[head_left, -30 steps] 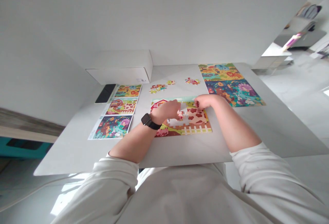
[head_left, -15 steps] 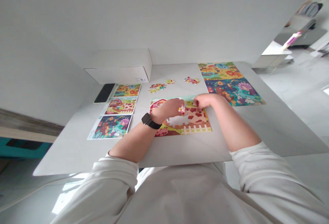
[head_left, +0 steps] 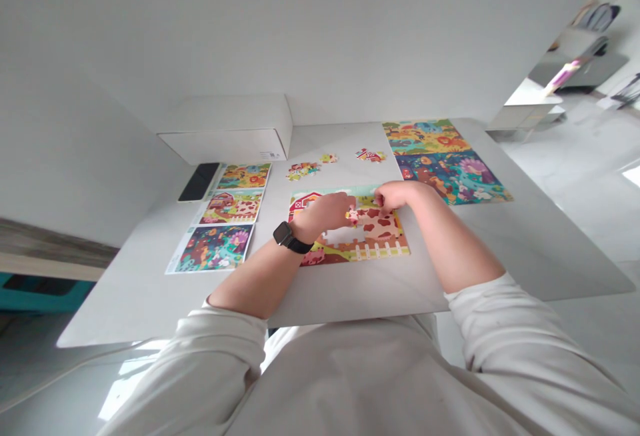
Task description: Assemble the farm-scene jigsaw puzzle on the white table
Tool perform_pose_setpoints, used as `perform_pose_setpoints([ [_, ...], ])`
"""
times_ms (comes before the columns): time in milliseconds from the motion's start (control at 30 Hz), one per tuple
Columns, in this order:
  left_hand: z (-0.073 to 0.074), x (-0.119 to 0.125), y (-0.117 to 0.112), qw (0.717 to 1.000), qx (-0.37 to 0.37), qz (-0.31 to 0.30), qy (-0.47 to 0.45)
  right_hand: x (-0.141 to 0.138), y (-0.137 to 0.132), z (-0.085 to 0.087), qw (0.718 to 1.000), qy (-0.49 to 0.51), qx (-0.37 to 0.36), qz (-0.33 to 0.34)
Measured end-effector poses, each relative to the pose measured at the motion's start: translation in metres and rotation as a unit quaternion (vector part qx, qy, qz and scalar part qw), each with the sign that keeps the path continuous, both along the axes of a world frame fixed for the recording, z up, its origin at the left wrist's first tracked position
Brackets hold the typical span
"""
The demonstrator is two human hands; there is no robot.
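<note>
- Our left hand [head_left: 324, 213], a black smartwatch [head_left: 287, 237] on its wrist, was curled, its fingertips pinching a small pink-and-yellow jigsaw piece [head_left: 353, 215] just above the white unfilled gap [head_left: 341, 235] in the colourful cardboard farm puzzle [head_left: 373, 236].
- A second earlier that piece sat lower, over the gap; by now we had brought it up to the gap's upper right edge, and more of the white opening showed.
- Our right hand [head_left: 395, 195] lay with fingers bent on the puzzle's upper edge, just right of the left hand; it had hardly moved, and we could not tell whether it gripped anything.
- Beyond both hands a few loose printed pieces [head_left: 303, 170] lay scattered on the white table [head_left: 150, 289], in the same spots as before.
- Past the right hand two finished bright puzzles [head_left: 445, 163] lay side by side, touching.
- Left of the left hand lay three small picture cards [head_left: 225, 216] in a row, a black phone [head_left: 199, 182] beside the farthest one, and a white cardboard box [head_left: 230, 129] beyond it.
- The whole view had shifted slightly, the table edge reaching lower on the left than before.
</note>
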State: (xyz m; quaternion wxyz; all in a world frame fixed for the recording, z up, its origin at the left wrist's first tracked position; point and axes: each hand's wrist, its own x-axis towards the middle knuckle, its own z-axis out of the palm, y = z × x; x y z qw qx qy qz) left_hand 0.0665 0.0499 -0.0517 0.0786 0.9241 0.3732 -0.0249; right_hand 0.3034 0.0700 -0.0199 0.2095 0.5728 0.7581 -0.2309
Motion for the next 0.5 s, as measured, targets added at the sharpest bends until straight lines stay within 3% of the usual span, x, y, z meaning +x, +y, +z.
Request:
perform_pose_setpoints([
  [167,-0.003,0.0,0.001,1.0,0.016,-0.015,0.003,0.0,0.0,0.001,1.0,-0.002,-0.004,-0.002],
  [500,0.01,0.001,-0.003,0.999,0.007,-0.044,-0.012,0.0,0.001,0.0,1.0,-0.012,-0.009,0.006],
])
